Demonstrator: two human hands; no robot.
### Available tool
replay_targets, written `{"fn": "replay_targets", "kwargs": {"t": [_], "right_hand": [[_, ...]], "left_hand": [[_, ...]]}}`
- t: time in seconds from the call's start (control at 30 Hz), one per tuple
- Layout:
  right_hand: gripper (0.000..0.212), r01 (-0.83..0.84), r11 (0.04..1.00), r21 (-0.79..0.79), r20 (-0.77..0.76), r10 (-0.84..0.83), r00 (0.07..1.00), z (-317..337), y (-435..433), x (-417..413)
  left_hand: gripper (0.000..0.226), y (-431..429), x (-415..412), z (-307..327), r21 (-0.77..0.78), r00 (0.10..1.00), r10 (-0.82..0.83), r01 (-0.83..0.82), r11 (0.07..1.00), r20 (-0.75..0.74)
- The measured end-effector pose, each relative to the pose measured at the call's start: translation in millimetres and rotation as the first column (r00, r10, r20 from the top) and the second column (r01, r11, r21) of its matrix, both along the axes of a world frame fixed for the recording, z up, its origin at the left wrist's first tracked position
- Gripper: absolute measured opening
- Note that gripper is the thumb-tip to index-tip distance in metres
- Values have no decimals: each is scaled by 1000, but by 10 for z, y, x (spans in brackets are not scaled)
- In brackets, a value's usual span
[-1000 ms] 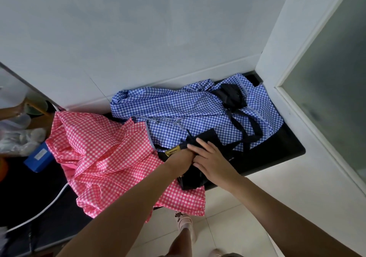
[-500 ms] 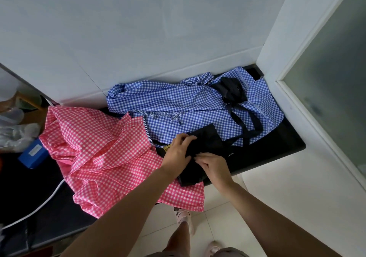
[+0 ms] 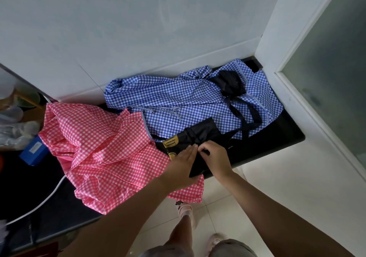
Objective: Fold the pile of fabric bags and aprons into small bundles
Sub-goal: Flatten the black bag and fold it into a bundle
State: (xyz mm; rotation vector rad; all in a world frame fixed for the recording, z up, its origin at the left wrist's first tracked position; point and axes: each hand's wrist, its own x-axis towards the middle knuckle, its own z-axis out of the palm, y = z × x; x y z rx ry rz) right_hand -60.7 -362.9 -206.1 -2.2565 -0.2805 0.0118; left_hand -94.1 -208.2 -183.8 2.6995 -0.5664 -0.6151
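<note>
While left hand (image 3: 183, 158) presses flat and right hand (image 3: 216, 157) pinches black bag (image 3: 205, 131), dark counter (image 3: 281, 138) meets white wall (image 3: 138, 29).

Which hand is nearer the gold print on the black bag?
Left. The left hand lies flat on the black bag right beside the gold print, its fingers straight. The right hand is farther right, pinching the bag's black fabric.

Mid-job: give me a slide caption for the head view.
Left hand presses and right hand pinches a black fabric bag lying beside pink gingham fabric and blue gingham fabric.
</note>
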Motion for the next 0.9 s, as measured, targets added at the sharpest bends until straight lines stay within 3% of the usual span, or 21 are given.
{"fn": "replay_targets", "kwargs": {"t": [0.13,0.23,0.3,0.4,0.6,0.67,0.73,0.9], "right_hand": [[14,-106,993,-59,68,110,992,-23,-70,-130],[43,-226,966,-124,18,230,973,-87,-203,-324],[51,-301,931,-208,24,312,950,-163,-323,-388],[55,-322,892,-316,68,360,930,-203,-383,-381],[48,-321,820,-473,169,442,881,-73,-364,-75],[32,-415,794,-445,43,481,875,85,-364,59],[23,-522,767,-373,-187,489,852,282,-337,246],[17,-673,713,-198,-565,478,673,627,-207,796]], "left_hand": [[77,10,77,63,-53,998,31,-35,998,-62],[65,66,186,143,-63,994,-3,-4,998,-113],[57,87,256,190,-58,987,-35,26,998,-156],[50,107,280,209,-87,982,-47,32,996,-182],[43,301,192,158,-273,970,54,-120,954,-238],[40,318,196,182,-295,960,105,-182,938,-258],[31,310,245,226,-312,953,132,-217,925,-272],[24,290,502,237,-263,937,248,-311,913,-247]]}}
